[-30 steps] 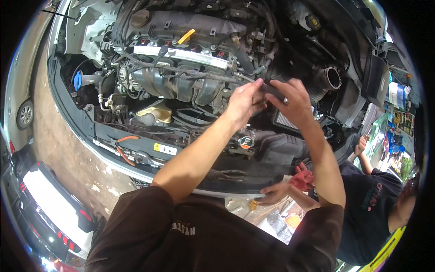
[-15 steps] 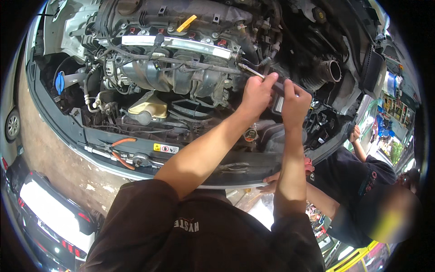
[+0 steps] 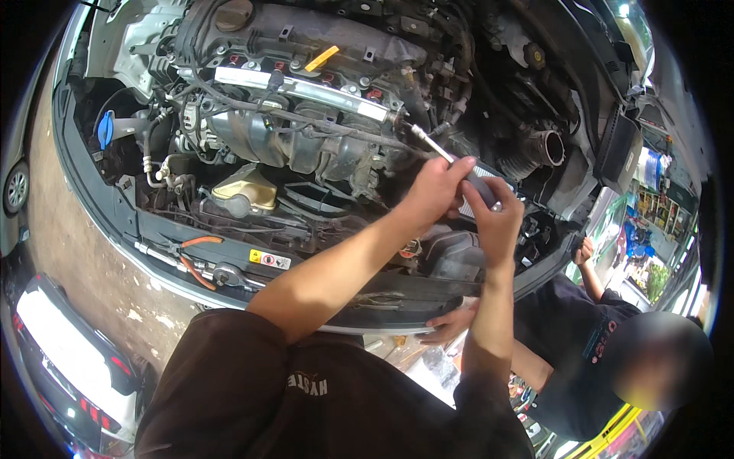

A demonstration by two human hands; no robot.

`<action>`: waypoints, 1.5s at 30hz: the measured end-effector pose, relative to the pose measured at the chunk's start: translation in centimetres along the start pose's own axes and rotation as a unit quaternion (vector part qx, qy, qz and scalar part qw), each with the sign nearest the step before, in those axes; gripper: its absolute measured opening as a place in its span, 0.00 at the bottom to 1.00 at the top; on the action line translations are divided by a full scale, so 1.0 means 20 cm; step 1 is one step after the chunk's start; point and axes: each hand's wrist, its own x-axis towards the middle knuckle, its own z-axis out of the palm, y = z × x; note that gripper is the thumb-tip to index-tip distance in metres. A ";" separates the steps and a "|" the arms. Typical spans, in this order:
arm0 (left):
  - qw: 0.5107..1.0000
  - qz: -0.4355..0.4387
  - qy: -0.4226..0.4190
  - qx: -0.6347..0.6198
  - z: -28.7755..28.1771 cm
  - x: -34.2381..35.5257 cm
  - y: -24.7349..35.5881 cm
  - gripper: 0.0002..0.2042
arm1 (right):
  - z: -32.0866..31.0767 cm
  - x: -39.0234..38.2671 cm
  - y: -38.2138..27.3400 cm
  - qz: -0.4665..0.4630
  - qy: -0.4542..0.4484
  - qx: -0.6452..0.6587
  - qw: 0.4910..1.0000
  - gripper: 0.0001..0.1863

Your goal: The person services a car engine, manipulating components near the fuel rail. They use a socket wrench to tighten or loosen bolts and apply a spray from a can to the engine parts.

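Observation:
My left hand (image 3: pixel 442 191) is closed on a long tool with a silver shaft (image 3: pixel 432 141) and dark handle (image 3: pixel 479 186). My right hand (image 3: pixel 498 220) grips the handle's lower end, close beside my left. The shaft's tip lies by the right end of the silver rail (image 3: pixel 321 96) atop the engine; whether it touches anything is unclear. Black intake runners (image 3: pixel 306 145) sit below the rail, and a yellow dipstick loop (image 3: pixel 322 58) above it. A pleated filter (image 3: pixel 478 170) shows behind my hands, and an open round hose (image 3: pixel 547 149) is to their right.
Orange-handled pliers (image 3: pixel 200 242) and a silver ratchet (image 3: pixel 229 275) lie on the front edge of the bay. A co-worker (image 3: pixel 569 352) at the right has one hand (image 3: pixel 451 325) on the front edge and another (image 3: pixel 585 252) raised by the fender. Cars (image 3: pixel 69 359) stand at left.
The view has shifted a little. My right hand's fingers have wrapped further round the handle, and both hands with the tool have moved slightly right and toward me from the rail's end.

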 end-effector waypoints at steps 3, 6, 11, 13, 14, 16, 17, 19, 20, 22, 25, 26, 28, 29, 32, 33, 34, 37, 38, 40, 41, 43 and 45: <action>0.998 0.040 -0.041 -0.035 -0.03 0.05 0.04 0.15 | -0.03 0.10 -0.04 -0.060 -0.024 -0.031 0.997 0.15; 0.996 0.024 -0.057 -0.065 -0.05 0.09 0.06 0.15 | -0.03 0.20 -0.04 -0.108 -0.081 -0.083 0.987 0.15; 0.987 0.049 -0.039 -0.146 -0.06 0.12 0.06 0.13 | -0.06 0.32 0.02 -0.263 -0.071 -0.148 0.951 0.17; 0.985 0.051 -0.038 -0.159 -0.06 0.14 0.05 0.11 | -0.11 0.35 0.01 -0.289 -0.079 -0.178 0.937 0.21; 0.985 0.054 -0.032 -0.160 -0.06 0.16 0.04 0.11 | -0.13 0.35 0.02 -0.262 -0.092 -0.180 0.944 0.23; 0.985 0.057 -0.024 -0.159 -0.07 0.20 0.03 0.12 | -0.16 0.37 0.06 -0.220 -0.112 -0.135 0.960 0.24; 0.991 0.063 -0.004 -0.119 -0.07 0.21 0.02 0.13 | -0.16 0.37 0.07 -0.178 -0.131 -0.090 0.971 0.25; 0.995 0.067 0.015 -0.078 -0.06 0.23 0.01 0.14 | -0.11 0.32 0.09 -0.132 -0.121 -0.061 0.982 0.24; 0.995 0.064 0.054 -0.053 -0.03 0.22 0.02 0.15 | -0.07 0.29 0.09 -0.134 -0.101 -0.039 0.985 0.24; 0.993 0.061 0.093 -0.025 0.02 0.18 0.05 0.17 | -0.04 0.27 0.10 -0.135 -0.080 -0.015 0.987 0.24; 0.983 0.022 0.001 -0.184 0.05 0.13 0.05 0.18 | -0.04 0.26 0.07 -0.028 -0.081 0.043 0.995 0.25; 0.983 0.054 0.012 -0.173 0.04 0.16 0.03 0.18 | -0.04 0.26 0.06 -0.060 -0.092 0.037 0.993 0.24; 0.987 0.083 0.044 -0.131 0.03 0.17 0.03 0.16 | -0.06 0.25 0.08 -0.092 -0.104 0.031 0.990 0.23; 0.987 0.083 0.044 -0.132 0.05 0.16 0.04 0.16 | -0.07 0.25 0.10 -0.100 -0.104 0.033 0.989 0.23; 0.989 0.062 0.098 -0.091 0.09 0.14 0.07 0.18 | -0.16 0.25 0.12 -0.097 -0.131 0.009 0.987 0.22; 0.989 0.065 0.099 -0.090 0.09 0.14 0.07 0.18 | -0.18 0.26 0.11 -0.085 -0.158 -0.019 0.984 0.22; 0.989 0.035 0.113 -0.088 0.09 0.15 0.07 0.18 | -0.19 0.26 0.11 -0.109 -0.155 -0.040 0.981 0.24; 0.991 0.007 0.097 -0.092 0.03 0.12 0.08 0.17 | -0.23 0.32 0.06 -0.165 -0.168 -0.127 0.964 0.25; 0.986 0.006 0.052 -0.160 0.03 0.10 0.09 0.17 | -0.23 0.34 0.07 -0.209 -0.164 -0.126 0.956 0.26; 0.972 0.021 -0.011 -0.235 0.01 0.10 0.08 0.14 | -0.24 0.35 0.07 -0.225 -0.166 -0.137 0.950 0.27; 0.971 0.023 -0.011 -0.236 0.00 0.12 0.06 0.14 | -0.24 0.36 0.07 -0.240 -0.169 -0.148 0.944 0.29; 0.980 0.069 0.023 -0.186 0.00 0.15 0.03 0.11 | -0.25 0.37 0.05 -0.270 -0.163 -0.197 0.928 0.31; 0.980 0.071 0.036 -0.185 -0.01 0.14 0.02 0.11 | -0.25 0.38 0.05 -0.299 -0.159 -0.243 0.909 0.33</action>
